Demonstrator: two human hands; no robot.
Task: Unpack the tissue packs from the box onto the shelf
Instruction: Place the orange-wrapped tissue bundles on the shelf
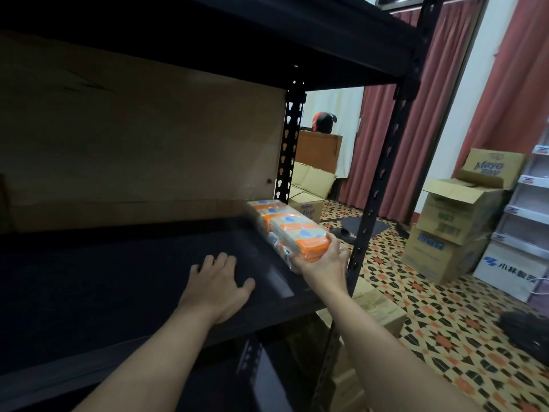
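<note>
tissue packs on shelf R end

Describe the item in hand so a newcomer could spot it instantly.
Start at the black metal shelf; follow its board to the right edge, beside the perforated front post. There lies a long bundle of tissue packs, near end held by the right hand. Unlike the brown floor boxes beyond, it is bright orange and white.

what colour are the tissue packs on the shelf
Orange and cream-white with small blue marks, seen in the head view: the tissue packs in the right hand.
</note>
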